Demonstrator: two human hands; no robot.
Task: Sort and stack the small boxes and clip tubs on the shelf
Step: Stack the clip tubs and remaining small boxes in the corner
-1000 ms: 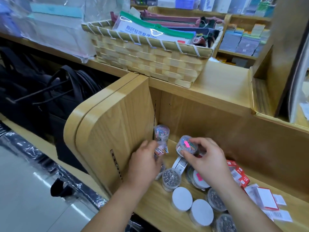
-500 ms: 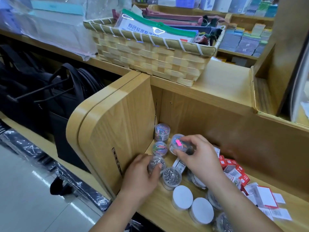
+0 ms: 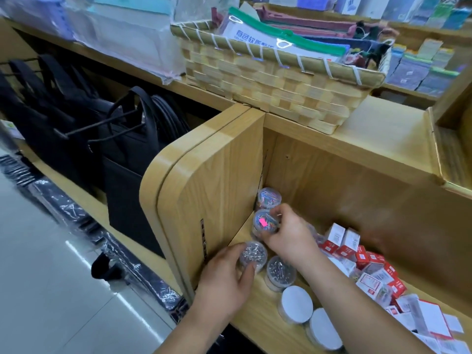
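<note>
Two grips | left hand (image 3: pixel 224 279): silver-clip tub (image 3: pixel 252 253) | right hand (image 3: pixel 291 237): coloured-clip tub (image 3: pixel 265 223)

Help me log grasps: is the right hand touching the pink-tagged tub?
Touching. The head view shows the right hand with fingers curled round the pink-tagged tub.

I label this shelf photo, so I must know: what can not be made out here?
Head view:
- Pink-sticker tub: lower part hidden by right hand.
- Silver-clip tub: near side hidden by left hand.
- Red boxes: print too small, blurred.
- Black bags: cut off by left edge.
</note>
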